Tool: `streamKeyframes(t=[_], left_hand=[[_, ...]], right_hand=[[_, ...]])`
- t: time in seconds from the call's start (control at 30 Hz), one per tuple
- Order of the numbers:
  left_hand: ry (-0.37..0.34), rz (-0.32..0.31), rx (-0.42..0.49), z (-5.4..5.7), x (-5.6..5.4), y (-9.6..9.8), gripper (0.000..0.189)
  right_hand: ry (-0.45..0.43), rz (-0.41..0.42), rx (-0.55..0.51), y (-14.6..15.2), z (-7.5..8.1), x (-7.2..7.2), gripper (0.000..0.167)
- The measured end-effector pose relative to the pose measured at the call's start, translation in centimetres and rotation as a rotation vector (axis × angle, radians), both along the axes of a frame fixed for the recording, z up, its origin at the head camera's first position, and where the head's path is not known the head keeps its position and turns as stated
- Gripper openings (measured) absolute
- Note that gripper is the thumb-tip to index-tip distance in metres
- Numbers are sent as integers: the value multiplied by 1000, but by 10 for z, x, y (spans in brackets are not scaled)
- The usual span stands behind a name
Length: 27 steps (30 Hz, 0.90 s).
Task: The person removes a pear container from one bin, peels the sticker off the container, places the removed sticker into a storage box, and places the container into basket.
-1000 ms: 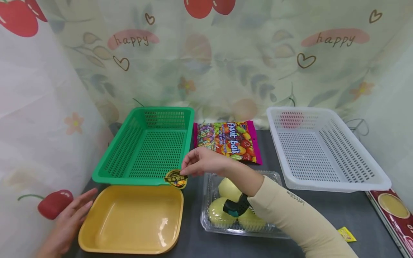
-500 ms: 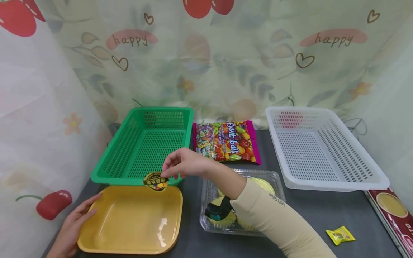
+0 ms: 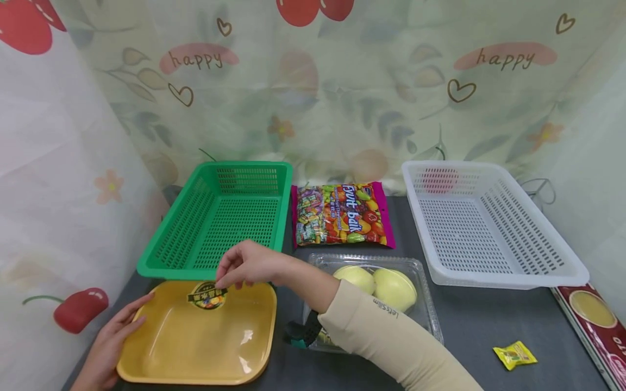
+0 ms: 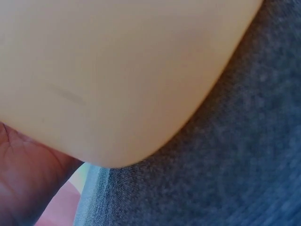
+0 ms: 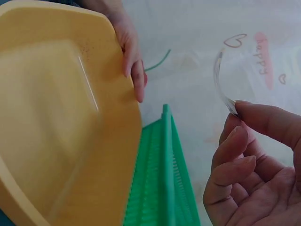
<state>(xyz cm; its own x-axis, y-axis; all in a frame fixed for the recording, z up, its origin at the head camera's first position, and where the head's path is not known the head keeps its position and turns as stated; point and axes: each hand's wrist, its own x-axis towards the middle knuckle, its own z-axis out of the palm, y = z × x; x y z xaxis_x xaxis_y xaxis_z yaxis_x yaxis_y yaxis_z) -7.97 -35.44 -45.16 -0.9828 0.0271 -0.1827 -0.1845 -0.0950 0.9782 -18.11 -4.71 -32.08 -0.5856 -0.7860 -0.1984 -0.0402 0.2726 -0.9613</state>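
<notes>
My right hand (image 3: 251, 265) pinches a round black-and-gold sticker (image 3: 207, 296) between thumb and forefinger, over the far rim of the yellow basin (image 3: 193, 345). Seen edge-on in the right wrist view, the sticker (image 5: 217, 82) is thin and curved. My left hand (image 3: 105, 347) holds the basin's left side, thumb on the rim and fingers along the outside. The left wrist view has the basin's smooth outer wall (image 4: 117, 84) close up, with part of the palm (image 4: 28, 174) against it. Nothing lies in the basin.
A green basket (image 3: 151, 260) stands just behind the basin. Behind the right forearm sits a clear plastic box (image 3: 430, 309) of pale yellow-green round fruit (image 3: 396, 290). Further around are a candy bag (image 3: 342, 214), a white basket (image 3: 508, 279), a small yellow packet (image 3: 515, 355) and a red box (image 3: 592, 326).
My right hand has carried the sticker left and nearer, from the green basket's front corner to over the basin. My left hand has closed in from beside the basin onto its rim.
</notes>
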Motion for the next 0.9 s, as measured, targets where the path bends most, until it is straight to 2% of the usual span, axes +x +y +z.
streamKeyframes(t=[0.07, 0.17, 0.47, 0.6, 0.9], left_hand=[[45, -12, 28, -1, 0, 0, 37], [75, -20, 43, -2, 0, 0, 38], [8, 18, 13, 0, -1, 1, 37], [-2, 16, 28, 2, -3, 1, 36], [-29, 37, -20, 2, -1, 2, 39]], right_hand=[[-2, 6, 11, -5, -2, 3, 8], [-22, -4, 21, -12, -9, 6, 7], [20, -15, 116, -26, -30, 11, 6], [40, -20, 135, -30, -37, 14, 4], [103, -31, 182, -38, -45, 21, 3]])
